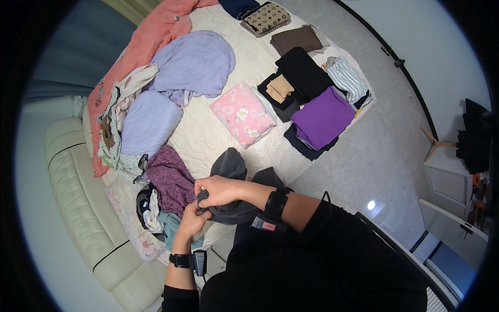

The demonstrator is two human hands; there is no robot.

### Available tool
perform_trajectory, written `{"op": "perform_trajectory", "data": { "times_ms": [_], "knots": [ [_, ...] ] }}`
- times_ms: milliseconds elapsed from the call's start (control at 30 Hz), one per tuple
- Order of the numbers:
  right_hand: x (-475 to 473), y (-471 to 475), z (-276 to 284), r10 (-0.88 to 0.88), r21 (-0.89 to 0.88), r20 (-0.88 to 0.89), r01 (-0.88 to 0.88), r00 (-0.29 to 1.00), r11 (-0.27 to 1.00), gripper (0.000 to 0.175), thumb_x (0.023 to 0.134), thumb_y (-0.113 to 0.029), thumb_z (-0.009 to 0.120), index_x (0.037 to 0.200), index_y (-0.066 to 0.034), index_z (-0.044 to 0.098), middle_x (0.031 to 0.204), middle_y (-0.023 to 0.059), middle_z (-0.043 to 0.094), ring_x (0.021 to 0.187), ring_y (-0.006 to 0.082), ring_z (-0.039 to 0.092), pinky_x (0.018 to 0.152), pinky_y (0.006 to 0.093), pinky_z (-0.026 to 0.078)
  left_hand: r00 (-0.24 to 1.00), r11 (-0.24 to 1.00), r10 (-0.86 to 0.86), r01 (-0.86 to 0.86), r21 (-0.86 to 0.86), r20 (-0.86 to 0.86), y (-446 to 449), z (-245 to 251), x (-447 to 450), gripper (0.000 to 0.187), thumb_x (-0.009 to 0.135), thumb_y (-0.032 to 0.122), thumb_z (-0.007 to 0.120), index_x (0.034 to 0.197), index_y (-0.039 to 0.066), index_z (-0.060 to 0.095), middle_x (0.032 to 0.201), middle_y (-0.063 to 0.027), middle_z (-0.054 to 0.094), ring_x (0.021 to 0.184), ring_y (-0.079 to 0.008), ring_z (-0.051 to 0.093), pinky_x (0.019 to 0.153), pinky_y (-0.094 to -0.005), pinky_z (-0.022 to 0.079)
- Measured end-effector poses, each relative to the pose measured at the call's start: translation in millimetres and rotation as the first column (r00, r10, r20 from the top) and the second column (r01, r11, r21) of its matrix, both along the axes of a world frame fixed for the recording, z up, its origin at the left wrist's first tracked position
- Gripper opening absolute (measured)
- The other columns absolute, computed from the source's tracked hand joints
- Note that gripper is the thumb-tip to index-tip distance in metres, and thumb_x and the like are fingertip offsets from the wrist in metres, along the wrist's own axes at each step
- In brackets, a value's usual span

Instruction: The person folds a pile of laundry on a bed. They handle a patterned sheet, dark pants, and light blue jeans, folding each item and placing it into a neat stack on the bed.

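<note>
Both my hands grip a dark grey garment (230,165) by its edge, close to the bed's near side. My left hand (191,222) pinches the edge from below. Just above it, my right hand (218,190) holds a fold of the same fabric between thumb and fingers. Part of the garment hangs behind my right forearm, so its full shape is hidden. A crumpled purple-maroon knit garment (169,175) lies just left of my hands. Below that are a teal cloth (170,226) and a white cloth (152,214) in a loose heap.
A folded pink floral cloth (243,115) lies mid-bed. Folded purple (325,117) and black garments (306,72) sit at the right edge, near a striped garment (347,80). Lavender bedding (193,64) and a coral blanket (144,50) cover the far left. A cream padded headboard (84,187) borders the left.
</note>
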State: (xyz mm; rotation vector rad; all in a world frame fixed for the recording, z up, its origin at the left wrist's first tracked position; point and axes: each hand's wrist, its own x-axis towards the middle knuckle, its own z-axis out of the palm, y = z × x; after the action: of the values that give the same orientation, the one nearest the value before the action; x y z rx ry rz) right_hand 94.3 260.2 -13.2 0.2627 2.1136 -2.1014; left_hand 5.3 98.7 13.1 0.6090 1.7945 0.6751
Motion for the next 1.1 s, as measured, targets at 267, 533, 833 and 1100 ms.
{"op": "perform_trajectory", "data": {
  "times_ms": [267,533,833,1100],
  "knots": [
    [-3.6,11.1,-3.3,0.15,0.158,-0.029,-0.143,0.988,0.977,0.044,0.068,-0.032,0.067,0.098,-0.0004,0.059,0.097,0.0153,0.06,0.091,0.0282,0.058,0.078,0.0342,0.044,0.692,0.778,0.406,-0.604,0.171,0.596,-17.1,33.2,-6.3,0.044,0.061,-0.005,0.048,0.104,-0.006,0.057,0.093,-0.0085,0.064,0.081,-0.0168,0.062,0.076,-0.0259,0.049],
    [5.0,-5.0,-22.5,-0.072,-0.17,0.056,0.08,0.996,0.982,0.03,0.074,-0.011,0.058,0.104,-0.0061,0.061,0.1,0.012,0.063,0.095,0.0247,0.058,0.084,0.0308,0.042,0.93,0.931,0.193,-0.274,0.24,0.313,-34.2,34.9,-16.7,0.036,0.065,0.0,0.048,0.099,-0.007,0.057,0.089,-0.0026,0.061,0.079,-0.013,0.057,0.071,-0.0249,0.044],
    [-2.8,-33.1,47.5,0.068,-0.429,0.082,-0.026,0.994,0.903,0.038,0.078,-0.028,0.064,0.097,0.0056,0.061,0.091,0.0118,0.065,0.08,0.0181,0.062,0.07,0.0288,0.048,1.0,0.975,0.018,-0.022,0.219,0.021,-59.9,24.0,-24.4,0.052,0.078,0.003,0.061,0.126,0.001,0.042,0.113,-0.005,0.055,0.1,-0.0161,0.053,0.086,-0.0271,0.041],
    [-10.9,-47.8,59.1,0.131,0.351,-0.067,-0.099,0.989,0.931,0.05,0.064,-0.044,0.068,0.081,0.0021,0.064,0.082,0.0225,0.064,0.077,0.0363,0.061,0.068,0.039,0.048,0.988,0.976,-0.031,-0.003,0.219,0.151,-48.9,47.9,-12.7,0.053,0.071,0.005,0.067,0.121,-0.001,0.049,0.111,-0.0055,0.058,0.101,-0.0155,0.054,0.089,-0.0288,0.041]
  ]
}}
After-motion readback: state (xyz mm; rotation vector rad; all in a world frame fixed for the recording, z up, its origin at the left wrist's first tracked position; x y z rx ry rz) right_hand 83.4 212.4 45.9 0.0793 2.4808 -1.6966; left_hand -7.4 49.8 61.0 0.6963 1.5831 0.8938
